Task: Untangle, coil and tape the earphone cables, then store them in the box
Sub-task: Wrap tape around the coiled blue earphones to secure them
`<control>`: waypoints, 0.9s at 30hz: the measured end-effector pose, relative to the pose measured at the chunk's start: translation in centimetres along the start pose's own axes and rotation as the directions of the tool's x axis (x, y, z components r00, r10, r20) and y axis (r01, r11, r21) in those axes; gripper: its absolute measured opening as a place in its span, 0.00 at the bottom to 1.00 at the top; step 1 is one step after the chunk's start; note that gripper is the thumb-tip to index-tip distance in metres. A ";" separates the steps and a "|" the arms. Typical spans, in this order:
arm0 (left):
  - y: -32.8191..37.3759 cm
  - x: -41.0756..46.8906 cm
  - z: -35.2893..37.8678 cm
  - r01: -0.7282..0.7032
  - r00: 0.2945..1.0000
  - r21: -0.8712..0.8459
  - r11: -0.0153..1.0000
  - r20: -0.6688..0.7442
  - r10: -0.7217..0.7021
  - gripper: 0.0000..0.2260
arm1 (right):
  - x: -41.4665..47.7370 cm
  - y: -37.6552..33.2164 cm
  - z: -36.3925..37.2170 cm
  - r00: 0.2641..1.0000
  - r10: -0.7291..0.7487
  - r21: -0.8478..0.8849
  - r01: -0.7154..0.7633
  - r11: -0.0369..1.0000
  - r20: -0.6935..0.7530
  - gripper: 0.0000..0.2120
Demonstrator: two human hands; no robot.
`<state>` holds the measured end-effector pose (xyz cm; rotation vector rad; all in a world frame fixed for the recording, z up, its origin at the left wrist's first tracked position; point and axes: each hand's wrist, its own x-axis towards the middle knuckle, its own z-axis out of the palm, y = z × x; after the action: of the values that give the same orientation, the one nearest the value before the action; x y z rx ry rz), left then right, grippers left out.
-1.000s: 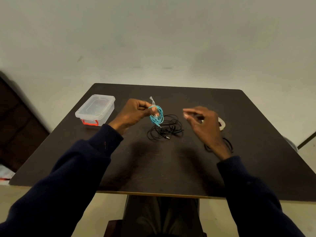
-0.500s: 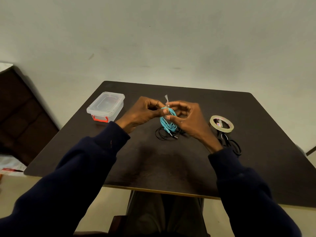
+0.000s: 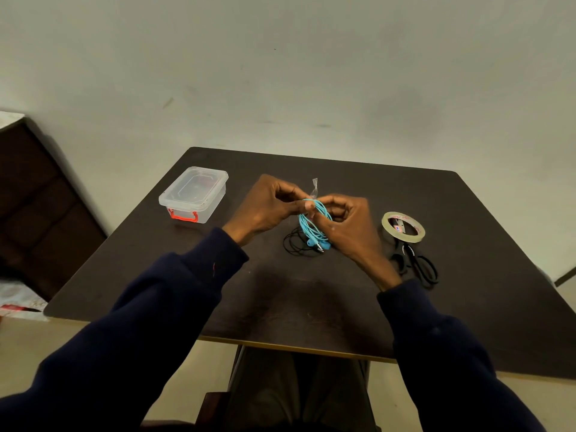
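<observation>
Taping the blue coil is the step in hand, we judge. At frame centre our left hand pinches its top, and our right hand grips its side, both clenched on it above the table. A clear tape strip stands up from the pinch. We should keep the loops squeezed flat and wrap the strip tightly around all strands, pressing its end down. Below lies the black cable, untaped; the closed box waits at left, the tape roll and scissors at right.
</observation>
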<state>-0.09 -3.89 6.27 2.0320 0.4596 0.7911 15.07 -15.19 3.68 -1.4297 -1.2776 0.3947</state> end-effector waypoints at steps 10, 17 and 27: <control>-0.4 -0.6 1.3 -0.022 0.994 -0.026 0.999 -0.111 0.019 0.09 | -0.7 0.1 0.2 0.991 0.075 -0.034 -0.079 0.996 -0.111 0.15; -0.9 -1.0 1.6 -0.030 0.994 -0.041 0.999 -0.111 0.025 0.11 | -1.2 -0.2 -0.2 0.984 0.167 0.166 -0.154 0.974 -0.066 0.12; -1.1 -1.1 1.4 -0.037 0.998 0.032 0.999 -0.046 0.038 0.09 | -0.3 -0.4 -1.6 0.945 0.327 0.287 -0.321 0.903 0.029 0.11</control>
<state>0.04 -4.76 4.44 2.0602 0.4640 0.8607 16.08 -16.36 4.40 -1.3891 -0.9187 0.7588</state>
